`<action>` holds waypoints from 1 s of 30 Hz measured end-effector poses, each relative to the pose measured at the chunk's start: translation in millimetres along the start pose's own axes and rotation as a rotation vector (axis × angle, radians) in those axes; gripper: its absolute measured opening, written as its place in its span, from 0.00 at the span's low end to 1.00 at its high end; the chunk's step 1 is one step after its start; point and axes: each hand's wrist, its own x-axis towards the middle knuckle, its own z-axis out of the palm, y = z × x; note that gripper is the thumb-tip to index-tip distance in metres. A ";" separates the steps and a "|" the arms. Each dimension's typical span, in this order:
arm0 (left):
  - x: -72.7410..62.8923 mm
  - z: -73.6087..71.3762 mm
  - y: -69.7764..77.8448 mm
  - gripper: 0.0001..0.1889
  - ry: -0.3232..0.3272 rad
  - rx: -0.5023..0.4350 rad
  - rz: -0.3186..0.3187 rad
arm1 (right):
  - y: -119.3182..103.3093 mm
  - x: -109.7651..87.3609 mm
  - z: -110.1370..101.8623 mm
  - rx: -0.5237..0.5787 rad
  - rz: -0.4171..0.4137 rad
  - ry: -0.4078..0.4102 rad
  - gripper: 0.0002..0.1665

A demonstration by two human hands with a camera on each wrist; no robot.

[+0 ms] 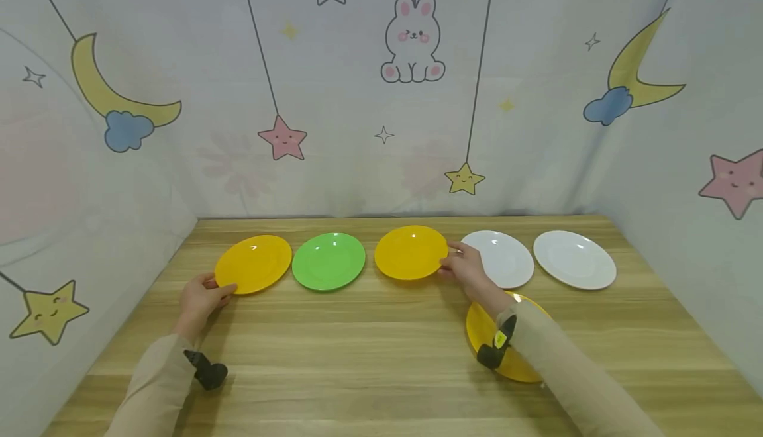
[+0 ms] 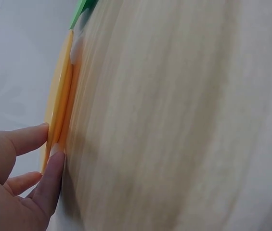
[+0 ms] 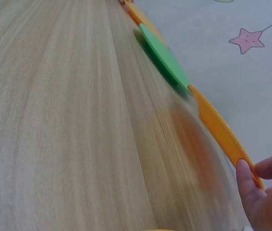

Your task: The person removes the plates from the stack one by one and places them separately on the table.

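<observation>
At the left end of a row of plates, my left hand [image 1: 201, 301] pinches the near-left rim of a yellow plate [image 1: 253, 264]. The left wrist view has the thumb and a finger on either side of that plate's edge [image 2: 58, 96]. A second yellow plate [image 1: 411, 253] is in the middle of the row, and my right hand [image 1: 467, 270] pinches its right rim. In the right wrist view this plate [image 3: 217, 127] has its rim between thumb and finger, with an orange reflection on the wood below. Between the two yellow plates lies a green plate [image 1: 329, 261].
Right of the middle lie two white plates, one [image 1: 503, 261] partly behind my right hand and another [image 1: 574, 259] farther right. A third yellow plate [image 1: 521, 357] sits under my right forearm. All rest on a wooden table [image 1: 357, 371] backed by a printed curtain [image 1: 346, 93].
</observation>
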 end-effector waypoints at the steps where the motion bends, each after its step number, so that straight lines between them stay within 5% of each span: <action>1: -0.3 0.2 0.1 0.40 -0.001 0.000 -0.001 | 0.2 0.8 0.7 0.005 0.000 0.002 0.33; 11: -1.6 1.7 0.1 0.40 -0.003 0.004 0.012 | 7.4 5.3 7.5 0.036 -0.006 0.010 0.33; 30: 4.2 0.4 -5.7 0.40 0.009 0.021 0.017 | 15.3 6.3 8.8 -0.345 -0.116 0.034 0.32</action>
